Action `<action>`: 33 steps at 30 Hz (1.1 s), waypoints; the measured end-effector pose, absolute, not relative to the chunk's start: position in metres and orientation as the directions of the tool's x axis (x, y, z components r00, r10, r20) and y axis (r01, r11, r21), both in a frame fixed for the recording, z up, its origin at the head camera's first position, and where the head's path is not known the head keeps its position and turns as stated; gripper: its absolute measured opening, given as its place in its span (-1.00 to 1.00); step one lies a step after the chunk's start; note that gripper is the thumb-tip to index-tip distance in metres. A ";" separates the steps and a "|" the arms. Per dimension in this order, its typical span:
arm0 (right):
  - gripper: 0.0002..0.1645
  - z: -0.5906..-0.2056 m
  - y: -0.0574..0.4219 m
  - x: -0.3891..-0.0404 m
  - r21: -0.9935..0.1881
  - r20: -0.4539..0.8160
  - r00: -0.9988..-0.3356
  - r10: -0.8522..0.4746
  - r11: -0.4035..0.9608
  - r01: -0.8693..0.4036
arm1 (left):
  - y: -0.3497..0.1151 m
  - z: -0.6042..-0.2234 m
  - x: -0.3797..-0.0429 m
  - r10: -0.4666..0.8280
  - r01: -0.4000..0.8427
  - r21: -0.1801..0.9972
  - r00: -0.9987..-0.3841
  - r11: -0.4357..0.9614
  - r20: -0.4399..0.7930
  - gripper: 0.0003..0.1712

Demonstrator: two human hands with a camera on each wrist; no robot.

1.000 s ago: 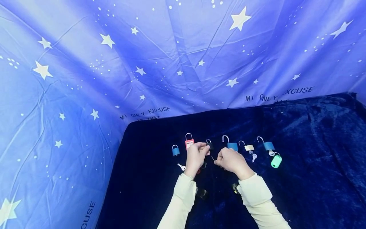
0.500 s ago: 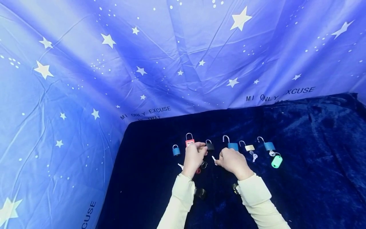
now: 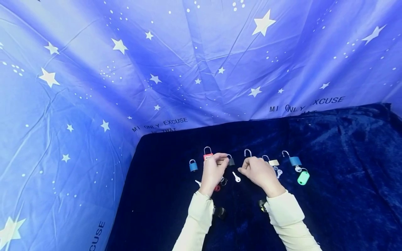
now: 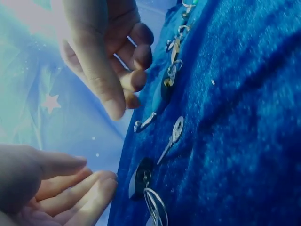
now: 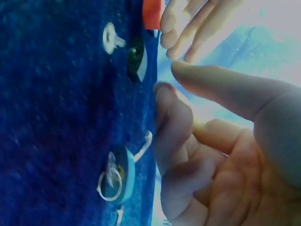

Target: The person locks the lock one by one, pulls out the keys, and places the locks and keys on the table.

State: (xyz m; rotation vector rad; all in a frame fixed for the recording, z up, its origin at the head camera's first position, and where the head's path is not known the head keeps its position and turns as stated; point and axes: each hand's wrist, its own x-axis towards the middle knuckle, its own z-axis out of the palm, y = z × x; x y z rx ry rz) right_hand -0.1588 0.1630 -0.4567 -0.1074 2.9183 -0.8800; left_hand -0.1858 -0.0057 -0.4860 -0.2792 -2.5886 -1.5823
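In the head view a silver key (image 3: pixel 237 177) lies loose on the dark blue cloth, just below a small black padlock (image 3: pixel 231 161). My left hand (image 3: pixel 214 170) hovers at the left of this padlock. Its thumb and fingers are apart in the left wrist view, with nothing between them. To the right of the key is my right hand (image 3: pixel 260 174), its fingers loosely bent and holding nothing. It covers most of a blue padlock whose raised shackle (image 3: pixel 247 152) shows above it. The right wrist view shows that blue padlock (image 5: pixel 123 174) with a key and ring in it.
Left of my left hand are a small blue padlock (image 3: pixel 193 166) and a partly covered red padlock (image 3: pixel 207 156). On the right lie a brass padlock (image 3: pixel 274 162) and a blue padlock (image 3: pixel 295 161) with a green tag (image 3: pixel 303 177). A starry curtain (image 3: pixel 201 69) hangs behind.
My right hand has let go of the silver key, now flat on the cloth, and has moved right and slightly up. My left fingers have come away from the black padlock.
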 end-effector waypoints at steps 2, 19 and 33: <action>-0.80 -0.455 0.166 -0.159 -0.574 -0.038 -0.996 -0.083 0.818 -0.046 | -0.004 -0.485 -0.186 0.118 0.221 0.882 -0.975 0.415 0.189 -0.76; -0.58 -0.446 0.199 -0.161 -0.621 0.085 -0.996 -0.022 0.781 -0.070 | 0.009 -0.489 -0.180 0.263 0.361 0.888 -0.920 0.284 0.290 -0.53; -0.51 -0.453 0.207 -0.164 -0.634 -0.074 -0.996 -0.040 0.773 0.016 | 0.023 -0.495 -0.170 0.476 0.256 0.920 -0.875 0.298 0.089 -0.39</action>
